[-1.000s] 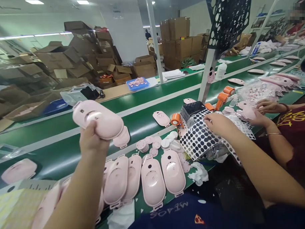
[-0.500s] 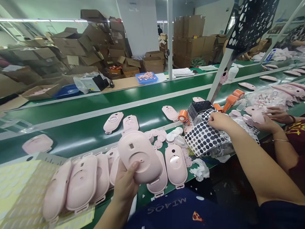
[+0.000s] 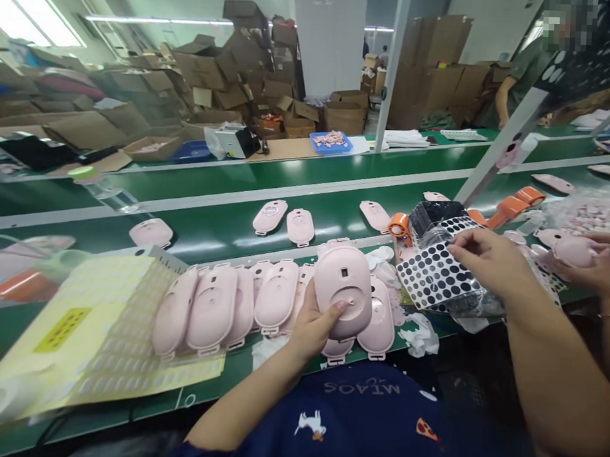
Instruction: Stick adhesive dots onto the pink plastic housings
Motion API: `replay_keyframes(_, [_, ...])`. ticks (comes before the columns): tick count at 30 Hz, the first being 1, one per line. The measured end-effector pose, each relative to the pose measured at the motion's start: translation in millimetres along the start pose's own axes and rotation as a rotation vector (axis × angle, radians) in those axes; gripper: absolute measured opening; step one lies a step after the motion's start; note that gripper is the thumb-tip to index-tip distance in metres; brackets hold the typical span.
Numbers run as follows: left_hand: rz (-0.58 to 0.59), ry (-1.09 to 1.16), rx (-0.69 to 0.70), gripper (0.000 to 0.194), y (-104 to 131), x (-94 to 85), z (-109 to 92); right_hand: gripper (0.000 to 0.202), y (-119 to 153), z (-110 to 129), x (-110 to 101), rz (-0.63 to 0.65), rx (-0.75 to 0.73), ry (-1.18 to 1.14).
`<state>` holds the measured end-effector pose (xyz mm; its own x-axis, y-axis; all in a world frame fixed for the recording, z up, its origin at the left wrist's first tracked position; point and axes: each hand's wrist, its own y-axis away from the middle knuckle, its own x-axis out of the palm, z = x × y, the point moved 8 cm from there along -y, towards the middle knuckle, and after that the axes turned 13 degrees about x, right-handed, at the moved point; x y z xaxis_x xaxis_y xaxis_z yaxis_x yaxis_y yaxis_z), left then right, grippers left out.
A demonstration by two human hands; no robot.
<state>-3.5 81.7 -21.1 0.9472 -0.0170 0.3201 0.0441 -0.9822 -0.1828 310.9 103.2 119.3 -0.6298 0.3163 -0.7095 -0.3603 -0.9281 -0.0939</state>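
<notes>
My left hand (image 3: 314, 322) grips a pink oval casing (image 3: 344, 280) with a small square hole and a round recess, thumb on its face. At the sheet of black round stickers (image 3: 433, 276), my right hand (image 3: 477, 254) has thumb and forefinger pinched near its upper edge; anything between the fingertips is too small to tell. A black box (image 3: 438, 216) stands behind the sheet. More pink casings (image 3: 212, 308) lean in a row to the left of the held one, and another casing (image 3: 378, 321) lies just right of it.
Yellow sticker sheets (image 3: 96, 328) cover the left of the bench. Casings (image 3: 300, 227) lie on the green belt (image 3: 225, 232). Orange tape dispensers (image 3: 510, 208) sit beyond my right hand, and crumpled tissue (image 3: 420, 336) near the bench edge. A person's hands (image 3: 584, 258) hold a casing at the right.
The view has swung left, showing more of the yellow sheets. The casing in my left hand is now more upright and farther from the camera. My right hand's fingers have lifted slightly off the sticker sheet.
</notes>
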Motion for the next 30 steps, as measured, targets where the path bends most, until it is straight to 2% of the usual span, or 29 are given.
replay_keyframes(2, [0.071,-0.054,0.082,0.070,0.9,6.7,-7.0,0.022,36.5,23.9,37.2,0.206,-0.021,-0.316])
replay_keyframes(4, [0.154,-0.127,0.171,0.064,3.0,12.8,-15.6,0.024,68.0,47.3,76.2,0.415,-0.023,-0.515])
replay_keyframes(7, [0.214,-0.256,0.304,0.060,7.6,14.5,-28.6,0.026,86.1,60.9,106.1,0.458,0.044,-0.660])
replay_keyframes(11, [0.262,-0.349,0.400,0.055,13.1,16.2,-38.6,0.027,85.9,59.8,113.3,0.450,0.081,-0.696])
replay_keyframes(14, [0.285,-0.380,0.442,0.053,15.4,19.7,-41.7,0.027,86.8,58.5,114.0,0.491,0.089,-0.715])
replay_keyframes(19, [0.302,-0.405,0.504,0.052,16.5,23.7,-43.5,0.030,86.5,55.7,114.9,0.473,0.120,-0.742])
replay_keyframes(27, [0.287,-0.425,0.492,0.055,15.3,23.6,-39.7,0.033,84.7,54.7,116.9,0.483,0.157,-0.797])
replay_keyframes(30, [0.286,-0.440,0.533,0.057,15.8,23.7,-40.6,0.032,83.3,53.9,117.3,0.460,0.165,-0.803])
